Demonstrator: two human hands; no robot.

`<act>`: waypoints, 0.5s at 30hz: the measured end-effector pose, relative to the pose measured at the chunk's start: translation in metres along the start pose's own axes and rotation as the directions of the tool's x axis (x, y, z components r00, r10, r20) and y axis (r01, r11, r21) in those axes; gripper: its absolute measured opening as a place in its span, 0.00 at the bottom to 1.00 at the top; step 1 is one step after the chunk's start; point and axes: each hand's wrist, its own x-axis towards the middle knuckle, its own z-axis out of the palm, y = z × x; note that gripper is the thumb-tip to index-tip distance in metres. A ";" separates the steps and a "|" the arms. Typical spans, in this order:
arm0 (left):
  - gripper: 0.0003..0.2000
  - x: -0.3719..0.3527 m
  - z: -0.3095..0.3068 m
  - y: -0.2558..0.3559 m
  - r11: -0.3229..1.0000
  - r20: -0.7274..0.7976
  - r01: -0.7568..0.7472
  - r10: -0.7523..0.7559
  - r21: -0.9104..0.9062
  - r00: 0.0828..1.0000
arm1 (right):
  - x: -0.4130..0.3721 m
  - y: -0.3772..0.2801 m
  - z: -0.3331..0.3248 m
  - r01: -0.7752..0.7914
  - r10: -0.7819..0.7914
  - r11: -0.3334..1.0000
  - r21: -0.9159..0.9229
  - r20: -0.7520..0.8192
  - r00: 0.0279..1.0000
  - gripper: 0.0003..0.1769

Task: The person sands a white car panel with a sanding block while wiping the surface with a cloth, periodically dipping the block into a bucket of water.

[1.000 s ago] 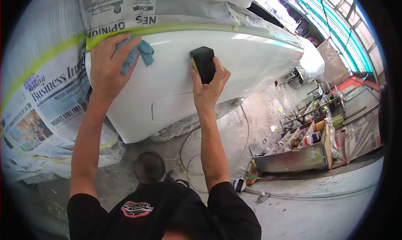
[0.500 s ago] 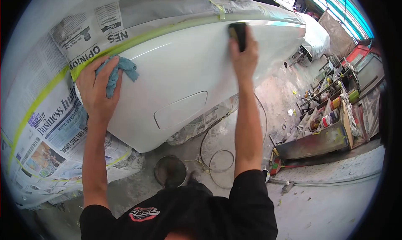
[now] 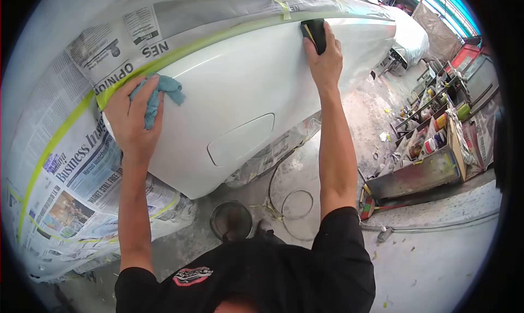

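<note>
A pale car body panel (image 3: 240,78) with an outlined fuel flap (image 3: 242,140) stretches in front of me. My left hand (image 3: 135,116) rests at its left edge, with a crumpled blue cloth (image 3: 164,89) between the fingers. Held in my right hand (image 3: 326,61) is a dark block (image 3: 315,35), pressed to the panel near its upper edge. Yellow-green tape (image 3: 218,38) follows that edge, just above the block. Newspaper (image 3: 82,154) masks the area left of and above the panel.
A bucket (image 3: 231,221) stands on the floor below the panel, beside a coiled hose (image 3: 297,205). To the right, a rack (image 3: 417,176) holds cans and bottles. A cable (image 3: 436,225) runs along the floor at lower right.
My right hand and the dark block have moved slightly up the panel, toward the tape. The whole view has shifted a little. My left hand still holds the cloth at the same edge.
</note>
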 end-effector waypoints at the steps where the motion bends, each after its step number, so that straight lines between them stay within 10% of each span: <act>1: 0.23 0.000 0.000 0.000 1.000 0.004 0.001 -0.001 0.003 1.000 | 0.001 -0.008 -0.001 -0.083 0.083 0.994 -0.068 -0.008 0.997 0.38; 7: 0.22 0.001 0.001 0.004 1.000 0.020 -0.011 0.011 0.020 1.000 | -0.024 -0.052 0.001 0.307 -0.314 0.945 0.108 0.050 0.948 0.38; 11: 0.22 0.003 0.000 0.004 1.000 0.025 0.010 -0.010 0.013 1.000 | 0.015 0.018 -0.007 -0.048 0.050 0.998 -0.052 0.036 0.998 0.35; 15: 0.22 0.004 -0.001 0.005 0.999 0.030 0.010 -0.011 0.035 0.999 | -0.030 -0.073 0.004 0.230 -0.237 0.965 0.129 0.038 0.971 0.38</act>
